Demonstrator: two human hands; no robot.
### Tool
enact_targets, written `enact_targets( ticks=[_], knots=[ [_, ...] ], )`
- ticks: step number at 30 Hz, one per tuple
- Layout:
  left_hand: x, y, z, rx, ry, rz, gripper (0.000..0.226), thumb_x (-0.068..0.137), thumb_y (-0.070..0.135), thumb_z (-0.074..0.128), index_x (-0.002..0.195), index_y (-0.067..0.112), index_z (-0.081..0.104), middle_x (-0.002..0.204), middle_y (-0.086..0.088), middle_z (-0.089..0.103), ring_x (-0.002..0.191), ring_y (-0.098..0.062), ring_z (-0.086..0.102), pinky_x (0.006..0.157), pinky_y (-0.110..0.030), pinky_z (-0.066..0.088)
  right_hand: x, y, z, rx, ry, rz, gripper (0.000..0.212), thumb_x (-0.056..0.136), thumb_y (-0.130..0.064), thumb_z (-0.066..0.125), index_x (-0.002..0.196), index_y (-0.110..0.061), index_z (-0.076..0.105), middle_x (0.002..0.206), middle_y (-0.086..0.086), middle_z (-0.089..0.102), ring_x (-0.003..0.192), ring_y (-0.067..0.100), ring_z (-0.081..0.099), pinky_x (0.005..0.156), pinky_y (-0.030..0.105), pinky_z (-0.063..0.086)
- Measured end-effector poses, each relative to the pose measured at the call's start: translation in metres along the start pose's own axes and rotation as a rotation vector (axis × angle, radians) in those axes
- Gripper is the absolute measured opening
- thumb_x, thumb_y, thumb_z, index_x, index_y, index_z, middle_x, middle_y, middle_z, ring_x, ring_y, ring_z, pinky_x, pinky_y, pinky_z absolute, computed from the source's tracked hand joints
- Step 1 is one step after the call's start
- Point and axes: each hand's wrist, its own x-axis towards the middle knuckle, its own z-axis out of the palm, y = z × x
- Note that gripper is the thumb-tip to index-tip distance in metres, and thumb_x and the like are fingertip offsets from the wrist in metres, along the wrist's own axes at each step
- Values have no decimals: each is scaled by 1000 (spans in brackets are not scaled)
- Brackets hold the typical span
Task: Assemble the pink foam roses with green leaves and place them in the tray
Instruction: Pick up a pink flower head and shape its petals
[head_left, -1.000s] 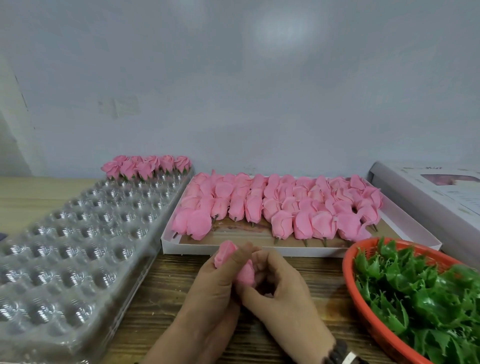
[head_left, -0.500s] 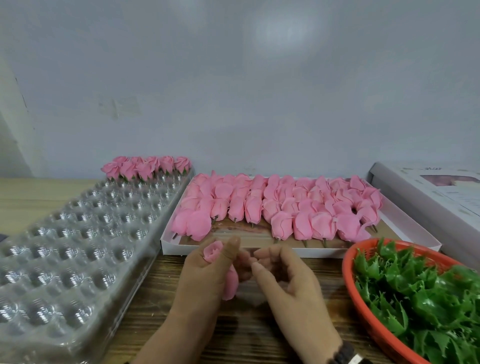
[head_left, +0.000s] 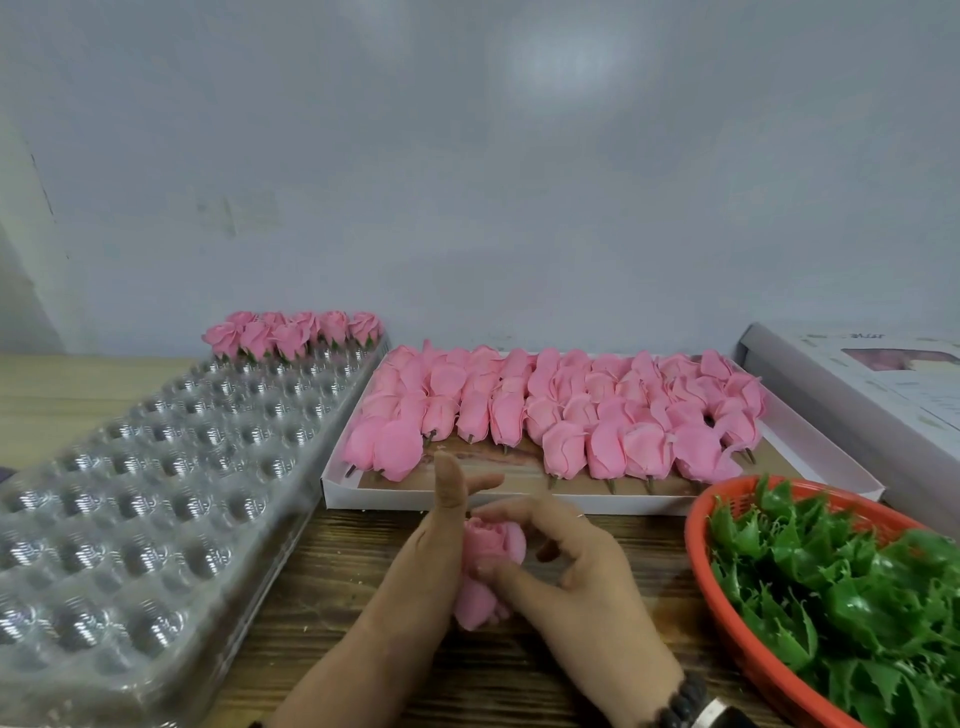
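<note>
A pink foam rose (head_left: 488, 551) sits between my two hands above the wooden table, bloom turned toward me. My left hand (head_left: 421, 566) holds it from the left, thumb and forefinger raised above the bloom. My right hand (head_left: 576, 577) pinches its lower part with thumb and fingers. No green leaf shows on this rose. The clear plastic tray (head_left: 156, 499) with many round cups lies at the left; several finished roses (head_left: 296, 335) stand in its far row. The red basket (head_left: 727, 629) of green leaves (head_left: 841, 582) is at the right.
A white flat box (head_left: 587, 503) holding several rows of loose pink roses (head_left: 561, 410) lies just beyond my hands. A white carton (head_left: 857, 395) lies at the far right. A grey wall stands behind everything. Wooden tabletop (head_left: 332, 587) shows between tray and hands.
My hands turned the rose so its bloom faces me and lowered it slightly. My left thumb and forefinger lifted off the bloom, and my right fingers closed on its lower part.
</note>
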Motion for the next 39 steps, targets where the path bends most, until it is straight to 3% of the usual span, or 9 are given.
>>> enact_targets(
  ticks=[3, 7, 10, 13, 21, 25, 28, 35, 39],
  knots=[
    [2, -6, -2, -75, -95, -22, 83, 54, 82, 28, 110, 29, 58, 90, -12, 72, 84, -33, 64, 76, -47, 54, 1, -2, 0, 233, 21, 106, 12, 74, 0, 71, 72, -12, 71, 63, 14, 58, 46, 19, 54, 44, 23, 46],
    [2, -5, -4, -201, -208, -97, 79, 57, 77, 47, 119, 27, 51, 102, -7, 71, 84, -27, 67, 62, -33, 55, 3, 0, -2, 309, 116, 146, 22, 77, 4, 66, 62, -12, 68, 52, 10, 55, 43, 22, 50, 40, 27, 46],
    [2, -6, -13, -143, -312, -71, 80, 61, 36, 83, 129, 23, 43, 112, -12, 68, 94, -21, 66, 78, -33, 54, 3, 0, -8, 331, 172, 135, 25, 77, 6, 66, 61, -13, 68, 53, 1, 62, 47, 8, 57, 43, 20, 47],
    [-1, -3, -9, 24, -443, 3, 75, 64, 5, 77, 130, 17, 45, 106, -9, 68, 89, -15, 64, 78, -29, 52, 6, 3, -10, 220, 223, 73, 23, 75, 2, 69, 62, -17, 69, 59, 1, 65, 56, 6, 57, 55, 18, 48],
    [0, -5, 4, 200, -185, 80, 32, 64, 11, 60, 94, 1, 56, 47, 1, 58, 41, -9, 52, 37, -17, 37, 1, 1, -3, 118, 114, 17, 19, 79, 2, 66, 72, -16, 68, 62, -4, 64, 49, 4, 56, 52, 17, 44],
    [-2, -4, 1, 53, -80, 42, 13, 67, 18, 62, 69, 8, 70, 53, -5, 61, 43, -12, 55, 38, -19, 39, -1, -1, 0, 37, 136, -80, 30, 88, -4, 57, 92, -32, 69, 84, -7, 68, 70, 4, 62, 66, 16, 48],
    [2, -5, -4, -257, 61, -28, 23, 64, 22, 74, 72, 1, 70, 71, -14, 64, 67, -22, 61, 64, -32, 49, 0, 0, 2, 38, 211, -71, 40, 89, 1, 51, 108, -33, 58, 97, -9, 65, 88, 0, 60, 76, 7, 44],
    [1, 2, 5, -594, 197, -101, 51, 66, 35, 67, 95, -8, 64, 90, -24, 62, 81, -29, 61, 76, -37, 55, -2, 2, 15, 4, 80, -1, 45, 66, -6, 77, 94, -31, 52, 89, -8, 64, 80, -4, 59, 67, 3, 41],
    [-4, 0, 13, -634, 126, -118, 32, 63, 34, 67, 73, 3, 69, 80, -22, 68, 72, -27, 69, 65, -35, 59, -2, 4, 16, 27, 118, 49, 40, 65, -12, 80, 90, -29, 54, 81, -7, 66, 72, -2, 62, 63, 6, 43]
  ],
)
